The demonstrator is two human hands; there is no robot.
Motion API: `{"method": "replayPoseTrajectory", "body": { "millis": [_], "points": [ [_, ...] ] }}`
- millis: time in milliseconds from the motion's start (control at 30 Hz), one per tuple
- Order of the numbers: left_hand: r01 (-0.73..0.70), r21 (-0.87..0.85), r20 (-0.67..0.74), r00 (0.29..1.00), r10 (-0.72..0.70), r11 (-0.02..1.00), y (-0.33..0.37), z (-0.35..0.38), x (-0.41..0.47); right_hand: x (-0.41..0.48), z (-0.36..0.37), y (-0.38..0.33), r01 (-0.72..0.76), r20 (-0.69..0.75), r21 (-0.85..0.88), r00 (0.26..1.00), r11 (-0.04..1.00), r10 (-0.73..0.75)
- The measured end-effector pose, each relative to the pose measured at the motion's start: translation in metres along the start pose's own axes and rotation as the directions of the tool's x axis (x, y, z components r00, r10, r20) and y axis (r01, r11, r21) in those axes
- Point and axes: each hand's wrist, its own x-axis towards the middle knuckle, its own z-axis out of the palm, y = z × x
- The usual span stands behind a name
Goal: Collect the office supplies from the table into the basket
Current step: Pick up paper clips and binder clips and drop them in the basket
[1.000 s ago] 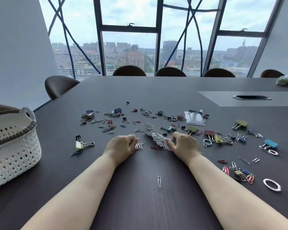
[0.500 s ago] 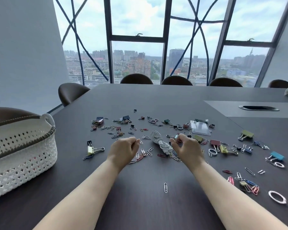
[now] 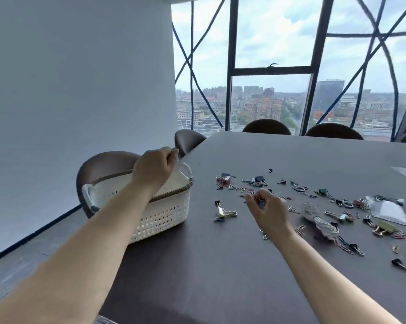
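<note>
— Left hand?
— Up off the table, swung left, curled above the basket.
— Right hand?
— Lifted a little too, now pinching small clips at the fingertips.

white lattice basket with brown rim, dark table

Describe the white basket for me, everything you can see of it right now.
The basket is white, plastic by the look, its wall pierced in a lattice, with a dark braided-looking band along the rim and a loop handle at each end. It stands upright on the dark table near its left edge, with a brown chair behind it. The left hand hangs over its far end, fingers curled; whether it touches the basket cannot be told. Its contents are hidden.
</note>
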Motion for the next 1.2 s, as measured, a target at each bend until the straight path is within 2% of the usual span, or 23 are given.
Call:
{"method": "replayPoseTrajectory", "body": {
  "millis": [133, 300, 533, 700, 767, 833, 933, 1000, 1100, 1200],
  "points": [
    [0.116, 0.062, 0.233, 0.964, -0.128, 0.991, -0.031, 0.009, -0.005, 0.0, 0.019, -0.013, 0.03, 0.023, 0.039, 0.999, 0.999, -0.031],
    [0.111, 0.109, 0.469, 0.87, -0.15, 0.988, -0.048, 0.014, -0.003, 0.002, 0.026, -0.022, 0.044, 0.028, 0.033, 0.999, 0.999, -0.045],
    [0.024, 0.172, 0.55, 0.827, -0.116, 0.985, -0.045, 0.012, -0.004, -0.001, 0.031, -0.021, 0.008, 0.046, 0.041, 0.999, 0.999, -0.01],
    [0.081, 0.076, 0.467, 0.878, -0.108, 0.994, -0.039, -0.002, -0.011, -0.005, 0.03, -0.023, 0.02, 0.052, 0.027, 0.998, 0.999, -0.021],
    [0.066, 0.111, 0.525, 0.843, -0.115, 0.992, -0.038, -0.015, -0.024, -0.004, 0.027, -0.025, 0.03, 0.052, 0.031, 0.998, 0.999, -0.032],
    [-0.016, 0.212, 0.559, 0.822, -0.108, 0.977, -0.041, -0.022, -0.042, -0.004, 0.025, -0.029, 0.045, 0.051, 0.042, 0.998, 0.998, -0.047],
    [-0.216, 0.319, 0.435, 0.898, 0.06, 0.923, -0.047, -0.023, -0.066, -0.002, 0.023, -0.041, 0.073, 0.039, 0.052, 0.996, 0.996, -0.075],
    [-0.278, 0.265, 0.35, 0.92, 0.177, 0.923, -0.05, -0.022, -0.072, 0.0, 0.02, -0.053, 0.088, 0.037, 0.09, 0.995, 0.992, -0.092],
    [-0.35, 0.104, 0.268, 0.911, 0.312, 0.931, -0.046, -0.02, -0.075, 0.006, 0.016, -0.076, 0.144, -0.021, 0.144, 0.99, 0.979, -0.142],
    [-0.478, 0.033, 0.15, 0.871, 0.468, 0.878, -0.032, -0.009, -0.078, 0.012, 0.015, -0.106, 0.23, -0.073, 0.208, 0.973, 0.951, -0.22]
  ]
}}
